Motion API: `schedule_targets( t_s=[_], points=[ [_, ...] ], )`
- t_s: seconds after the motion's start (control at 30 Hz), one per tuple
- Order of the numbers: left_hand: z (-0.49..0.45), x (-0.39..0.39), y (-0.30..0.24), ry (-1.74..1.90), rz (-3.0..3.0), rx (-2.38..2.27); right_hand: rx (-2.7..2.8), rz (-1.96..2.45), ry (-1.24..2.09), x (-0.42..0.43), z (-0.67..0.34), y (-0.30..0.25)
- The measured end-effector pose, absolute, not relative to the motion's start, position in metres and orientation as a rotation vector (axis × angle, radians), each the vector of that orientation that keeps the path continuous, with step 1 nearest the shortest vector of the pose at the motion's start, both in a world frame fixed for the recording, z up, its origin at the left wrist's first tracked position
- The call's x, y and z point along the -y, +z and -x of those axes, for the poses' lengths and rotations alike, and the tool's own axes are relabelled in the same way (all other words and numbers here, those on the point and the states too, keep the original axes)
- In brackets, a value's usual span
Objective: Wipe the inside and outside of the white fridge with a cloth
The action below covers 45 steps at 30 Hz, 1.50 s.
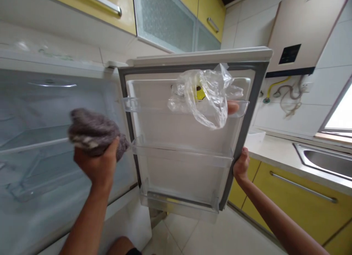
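Bunched grey cloth (95,129), open fridge door (181,132)

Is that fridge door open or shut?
Open. The fridge door stands swung out, with its clear inner shelves and grey seal showing, and the right hand holds its edge.

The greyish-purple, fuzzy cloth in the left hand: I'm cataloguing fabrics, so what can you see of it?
The greyish-purple, fuzzy cloth looks like soft towelling, with a pale patch at its lower left. It is bunched into a lump, slightly blurred, gripped from below by the bare left hand. Behind it shows the pale refrigerator interior; whether it touches anything else is unclear.
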State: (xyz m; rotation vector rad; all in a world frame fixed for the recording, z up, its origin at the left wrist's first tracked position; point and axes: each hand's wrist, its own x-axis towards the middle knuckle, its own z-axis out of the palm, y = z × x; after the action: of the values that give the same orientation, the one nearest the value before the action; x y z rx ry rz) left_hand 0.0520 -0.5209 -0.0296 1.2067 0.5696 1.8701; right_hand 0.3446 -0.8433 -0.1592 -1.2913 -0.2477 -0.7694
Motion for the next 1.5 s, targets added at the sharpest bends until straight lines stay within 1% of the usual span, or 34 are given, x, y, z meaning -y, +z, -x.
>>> schedule_targets(
  t_s=[0.07, 0.13, 0.2, 0.27, 0.4, 0.47, 0.57, 0.67, 0.77, 0.83, 0.9, 1.07, 1.3, 1.4, 1.5],
  points=[
    [-0.058, 0.503, -0.021, 1.796, -1.666, -0.551, 0.261, 1.295, -0.767, 0.843, -0.344, -0.157],
    [-0.069, 0.497, -0.015, 1.616, -2.02, -0.348, 0.27, 1.279, -0.769, 0.843, -0.344, -0.157],
    [-0.082, 0.5, -0.01, 1.397, -2.228, -0.144, 0.259, 1.268, -0.779, 0.843, -0.345, -0.158],
    [-0.096, 0.508, -0.003, 1.205, -2.429, -0.104, 0.25, 1.274, -0.784, 0.844, -0.344, -0.159],
    [-0.117, 0.534, 0.021, 0.566, -2.919, -0.096, 0.252, 1.303, -0.79, 0.846, -0.336, -0.158],
    [-0.127, 0.557, 0.031, 0.37, -3.022, 0.0, 0.247, 1.312, -0.791, 0.845, -0.331, -0.157],
    [-0.143, 0.605, 0.038, 0.324, -3.028, 0.264, 0.252, 1.293, -0.777, 0.845, -0.329, -0.158],
    [-0.157, 0.656, 0.035, 0.329, -2.914, 0.547, 0.26, 1.281, -0.79, 0.844, -0.331, -0.162],
    [-0.165, 0.686, 0.03, 0.316, -2.817, 0.598, 0.273, 1.279, -0.796, 0.843, -0.336, -0.165],
    [-0.166, 0.688, 0.027, 0.346, -2.77, 0.569, 0.285, 1.271, -0.79, 0.842, -0.337, -0.165],
    [-0.165, 0.678, 0.026, 0.353, -2.719, 0.563, 0.295, 1.274, -0.788, 0.842, -0.337, -0.164],
    [-0.161, 0.638, 0.033, 0.194, -2.637, 0.425, 0.324, 1.318, -0.782, 0.843, -0.334, -0.161],
    [-0.144, 0.562, 0.035, 0.223, -2.722, 0.101, 0.31, 1.333, -0.805, 0.839, -0.35, -0.161],
    [-0.129, 0.522, 0.029, 0.347, -2.697, -0.073, 0.315, 1.332, -0.795, 0.837, -0.362, -0.162],
    [-0.115, 0.498, 0.022, 0.677, -2.608, -0.295, 0.337, 1.328, -0.798, 0.835, -0.372, -0.163]
  ],
)
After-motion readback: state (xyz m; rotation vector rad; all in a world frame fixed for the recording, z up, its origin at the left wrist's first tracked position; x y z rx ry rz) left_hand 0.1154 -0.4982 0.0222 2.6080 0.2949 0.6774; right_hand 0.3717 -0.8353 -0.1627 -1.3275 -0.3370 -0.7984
